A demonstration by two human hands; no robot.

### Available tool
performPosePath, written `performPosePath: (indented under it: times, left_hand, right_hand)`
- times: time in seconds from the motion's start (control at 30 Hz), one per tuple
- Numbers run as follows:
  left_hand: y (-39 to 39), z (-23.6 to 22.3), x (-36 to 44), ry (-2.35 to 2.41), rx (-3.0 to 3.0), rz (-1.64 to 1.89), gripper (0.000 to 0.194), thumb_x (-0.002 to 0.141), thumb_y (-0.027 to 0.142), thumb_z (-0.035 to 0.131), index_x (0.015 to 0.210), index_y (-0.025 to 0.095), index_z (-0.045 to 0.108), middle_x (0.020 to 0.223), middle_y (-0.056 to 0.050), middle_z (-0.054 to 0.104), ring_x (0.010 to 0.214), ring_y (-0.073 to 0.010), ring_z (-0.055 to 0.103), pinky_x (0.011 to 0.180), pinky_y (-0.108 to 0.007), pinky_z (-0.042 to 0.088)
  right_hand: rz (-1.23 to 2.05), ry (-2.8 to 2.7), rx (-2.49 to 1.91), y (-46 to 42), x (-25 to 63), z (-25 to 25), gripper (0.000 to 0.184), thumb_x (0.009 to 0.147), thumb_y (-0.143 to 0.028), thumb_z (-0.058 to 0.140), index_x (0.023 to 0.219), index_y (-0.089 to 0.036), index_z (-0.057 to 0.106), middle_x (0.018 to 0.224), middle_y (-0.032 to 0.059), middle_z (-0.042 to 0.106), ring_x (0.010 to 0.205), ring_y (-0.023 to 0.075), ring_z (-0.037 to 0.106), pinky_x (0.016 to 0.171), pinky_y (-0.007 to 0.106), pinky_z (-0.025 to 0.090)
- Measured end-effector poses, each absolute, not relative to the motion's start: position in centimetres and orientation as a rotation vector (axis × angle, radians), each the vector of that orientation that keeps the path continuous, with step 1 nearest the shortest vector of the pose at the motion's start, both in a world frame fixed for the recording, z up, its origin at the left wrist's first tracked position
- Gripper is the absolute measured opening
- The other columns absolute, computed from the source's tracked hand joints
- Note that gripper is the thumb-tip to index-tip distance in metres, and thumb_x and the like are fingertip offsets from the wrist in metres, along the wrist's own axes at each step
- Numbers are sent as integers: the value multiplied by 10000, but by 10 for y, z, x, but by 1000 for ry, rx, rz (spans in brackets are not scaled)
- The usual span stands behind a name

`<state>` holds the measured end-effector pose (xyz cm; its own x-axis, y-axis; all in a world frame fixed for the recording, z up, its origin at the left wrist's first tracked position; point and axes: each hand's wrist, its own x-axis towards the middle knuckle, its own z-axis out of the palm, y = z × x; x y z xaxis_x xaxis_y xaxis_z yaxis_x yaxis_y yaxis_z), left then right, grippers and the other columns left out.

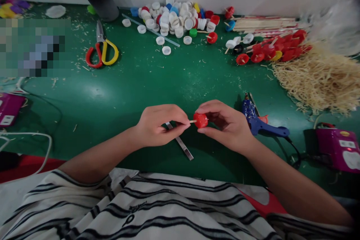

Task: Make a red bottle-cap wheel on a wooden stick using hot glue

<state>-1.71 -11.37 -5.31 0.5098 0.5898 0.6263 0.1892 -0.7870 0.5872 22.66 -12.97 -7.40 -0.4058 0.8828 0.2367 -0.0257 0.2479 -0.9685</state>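
Observation:
Between the thumb and fingertips of my right hand (pixel 225 125) is a red bottle cap (pixel 200 120). A thin wooden stick (pixel 193 121) runs into the cap from the left, and a short pale tip shows on its right side. My left hand (pixel 161 125) pinches the stick close to the cap; the rest of it is hidden by the fingers. Partly under my left hand lies a narrow metal strip (pixel 184 147), perhaps a blade or ruler. To the right of my right hand rests a blue glue gun (pixel 260 123).
Scissors (pixel 101 47) with red and yellow handles lie at the left. Loose bottle caps (pixel 173 18) pile up at the back. Wooden sticks (pixel 261 24), red caps on sticks (pixel 270 50) and pale shredded fibre (pixel 317 77) fill the back right. A purple power box (pixel 339 148) stands right.

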Motion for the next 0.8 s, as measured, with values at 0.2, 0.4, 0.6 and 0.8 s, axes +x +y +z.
performPosePath:
  times: [0.2,0.4,0.6,0.8]
  left_hand:
    - [-115,-52,-18,647,2311,1191,110,924,112,708,934,221,699,817,-35,807,728,-119,779,659,-199,635]
    - [-115,-52,-18,640,2315,1199,118,910,90,718,932,204,698,813,-42,803,735,-122,780,683,-201,641]
    - [-115,-53,-19,621,2326,1187,132,908,92,723,958,212,696,825,-49,804,746,-130,784,692,-215,652]
    - [-115,-55,-19,626,2334,1182,137,907,98,713,962,224,703,833,-38,809,756,-142,791,713,-233,660]
  right_hand:
    - [1316,-1584,-802,-129,226,-74,385,811,-205,901,1163,-238,751,1126,60,727,978,156,740,876,297,641]
    - [1316,-1571,-839,-129,226,-72,367,798,-216,909,1132,-228,759,1112,69,746,954,158,743,852,303,647]
    - [1325,-1550,-851,-130,226,-73,375,779,-212,924,1120,-225,769,1108,66,754,946,157,751,841,301,652]
    - [1344,-1533,-860,-131,225,-74,360,778,-218,923,1107,-226,776,1123,74,761,946,163,757,836,309,656]
